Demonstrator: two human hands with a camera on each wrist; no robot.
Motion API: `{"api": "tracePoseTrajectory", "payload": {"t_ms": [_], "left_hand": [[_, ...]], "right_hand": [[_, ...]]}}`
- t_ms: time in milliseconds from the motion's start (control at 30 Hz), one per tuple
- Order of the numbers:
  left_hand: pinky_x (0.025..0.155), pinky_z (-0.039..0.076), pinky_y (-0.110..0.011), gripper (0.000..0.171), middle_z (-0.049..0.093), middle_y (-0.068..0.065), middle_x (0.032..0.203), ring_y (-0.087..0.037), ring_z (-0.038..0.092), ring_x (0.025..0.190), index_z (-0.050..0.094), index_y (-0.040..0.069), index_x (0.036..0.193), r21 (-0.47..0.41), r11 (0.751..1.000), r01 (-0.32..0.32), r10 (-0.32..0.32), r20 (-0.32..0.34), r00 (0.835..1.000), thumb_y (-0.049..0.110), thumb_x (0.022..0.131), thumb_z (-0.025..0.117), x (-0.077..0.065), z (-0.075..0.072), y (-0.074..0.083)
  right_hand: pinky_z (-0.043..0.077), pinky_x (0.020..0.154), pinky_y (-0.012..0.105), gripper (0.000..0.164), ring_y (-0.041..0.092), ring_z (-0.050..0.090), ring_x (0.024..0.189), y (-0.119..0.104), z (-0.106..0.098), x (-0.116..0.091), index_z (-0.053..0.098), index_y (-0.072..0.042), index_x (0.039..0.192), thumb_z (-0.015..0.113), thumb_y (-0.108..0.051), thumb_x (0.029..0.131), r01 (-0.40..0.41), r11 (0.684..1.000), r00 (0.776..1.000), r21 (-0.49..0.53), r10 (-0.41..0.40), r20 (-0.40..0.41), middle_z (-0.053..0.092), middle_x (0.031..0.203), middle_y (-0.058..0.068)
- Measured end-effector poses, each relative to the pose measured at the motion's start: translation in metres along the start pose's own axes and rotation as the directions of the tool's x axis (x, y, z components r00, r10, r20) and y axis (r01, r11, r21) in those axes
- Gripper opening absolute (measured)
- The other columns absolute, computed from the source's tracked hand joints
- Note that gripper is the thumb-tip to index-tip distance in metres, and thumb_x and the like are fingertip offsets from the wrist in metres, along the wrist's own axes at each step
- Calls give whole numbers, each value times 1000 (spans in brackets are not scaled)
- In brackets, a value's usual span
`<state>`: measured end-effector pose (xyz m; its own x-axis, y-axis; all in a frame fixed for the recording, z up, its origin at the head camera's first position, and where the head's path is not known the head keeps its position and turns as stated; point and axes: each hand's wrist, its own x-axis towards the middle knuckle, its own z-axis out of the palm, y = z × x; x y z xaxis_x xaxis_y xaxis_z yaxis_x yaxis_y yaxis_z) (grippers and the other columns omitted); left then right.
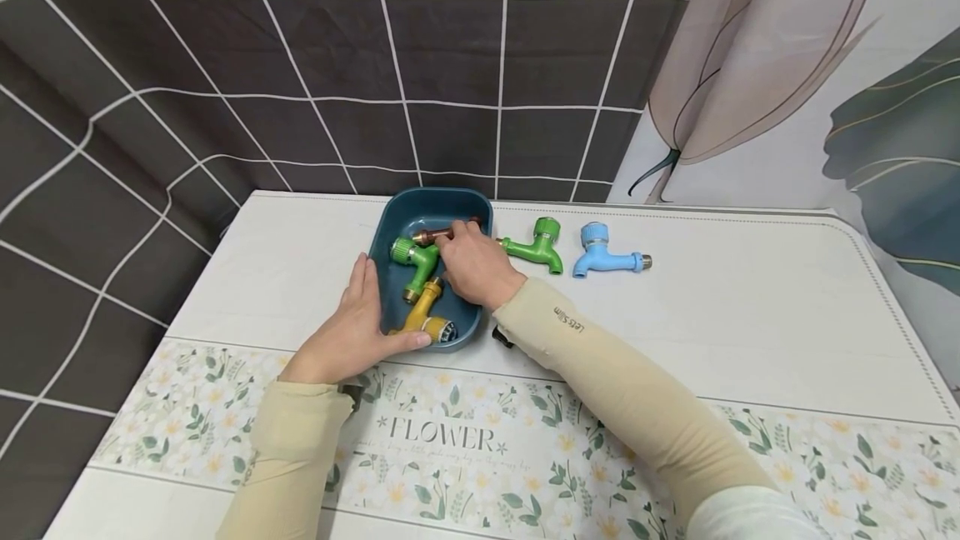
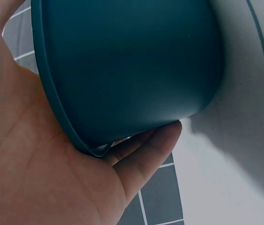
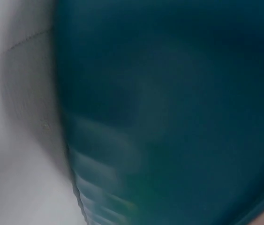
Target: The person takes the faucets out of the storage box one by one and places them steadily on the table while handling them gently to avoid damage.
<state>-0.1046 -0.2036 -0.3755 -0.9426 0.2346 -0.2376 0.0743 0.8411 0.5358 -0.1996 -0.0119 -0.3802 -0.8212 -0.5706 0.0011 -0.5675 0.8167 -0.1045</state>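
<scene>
A dark teal plastic basin [image 1: 378,294] stands on the table. My left hand [image 1: 348,336] holds its front left corner, thumb over the near rim and fingers along the outer side; the left wrist view shows the palm against the basin's rim. Inside lie a green tap [image 1: 422,263], a yellow tap [image 1: 420,315] and a brown-red metal tap [image 1: 431,236], partly covered. My right hand [image 1: 476,265] reaches over the right rim, its bent fingers at the green and brown-red taps. Whether they pinch one is hidden. The right wrist view mostly shows the basin's blurred wall.
Right of the basin lie another green tap [image 1: 536,248] and a light blue tap [image 1: 600,252]. A small black object [image 1: 502,337] shows beside my right sleeve. A dark tiled-pattern cloth [image 1: 450,136] hangs behind the table [image 1: 750,307], which has a flowered strip.
</scene>
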Motion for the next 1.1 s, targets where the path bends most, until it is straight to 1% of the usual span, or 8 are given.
{"api": "tracePoseTrajectory", "payload": {"t_ms": [100, 200, 300, 433, 700, 900, 1100], "left_hand": [[117, 24, -57, 133, -23, -23, 163, -40, -7, 152, -14, -9, 153, 0, 1000, 5, -5, -1, 1000, 68, 84, 68, 0, 0, 0], [116, 24, -56, 133, -23, -23, 163, -41, -6, 151, -14, -9, 154, -2, 1000, 3, -3, -3, 1000, 68, 83, 68, 0, 1, 0], [117, 24, -56, 133, -23, -23, 163, -41, -6, 151, -14, -9, 154, -1, 1000, 0, 0, -4, 1000, 68, 83, 69, 1, 1, 0], [117, 24, -56, 133, -23, -23, 163, -40, -6, 152, -14, -9, 154, -2, 1000, -3, 3, -4, 1000, 68, 83, 69, 1, 1, -1], [117, 22, -56, 133, -23, -22, 163, -40, -8, 152, -14, -9, 154, -10, 1000, 11, -11, -1, 1000, 68, 83, 69, 0, 1, -1], [117, 23, -56, 133, -23, -22, 163, -40, -8, 152, -15, -8, 154, -11, 1000, 11, -11, 0, 1000, 68, 83, 69, 0, 1, -2], [117, 22, -57, 133, -23, -23, 163, -40, -7, 152, -15, -9, 153, -12, 1000, 7, -7, 4, 1000, 68, 84, 68, 0, 0, -1]], "right_hand": [[57, 83, 41, 34, 35, 56, 111, -1, 2, 0, 64, -2, 133, 56, -13, 102, 5, 999, 1000, -50, -6, -19, 59, 124, 23], [56, 84, 40, 30, 35, 58, 105, -1, 5, 1, 67, 0, 127, 52, -12, 103, 10, 995, 999, -103, -14, -38, 60, 118, 23], [57, 80, 39, 28, 33, 60, 99, -2, 6, 1, 69, 1, 122, 53, -12, 102, 6, 992, 999, -128, -12, -46, 60, 115, 23], [59, 74, 39, 27, 32, 61, 95, -2, 6, 2, 71, 0, 119, 52, -11, 103, -5, 991, 999, -136, -2, -50, 60, 114, 23], [60, 71, 39, 27, 33, 61, 100, -4, 9, 5, 74, -3, 117, 50, -9, 105, -9, 992, 999, -123, 3, -49, 59, 115, 23], [60, 76, 40, 25, 37, 60, 110, -6, 10, 7, 75, -5, 115, 53, -7, 104, -3, 991, 998, -137, -5, -56, 58, 120, 24], [60, 77, 39, 24, 36, 60, 108, -5, 7, 5, 74, -3, 115, 53, -5, 103, -4, 992, 999, -124, -2, -49, 58, 119, 24]]}}
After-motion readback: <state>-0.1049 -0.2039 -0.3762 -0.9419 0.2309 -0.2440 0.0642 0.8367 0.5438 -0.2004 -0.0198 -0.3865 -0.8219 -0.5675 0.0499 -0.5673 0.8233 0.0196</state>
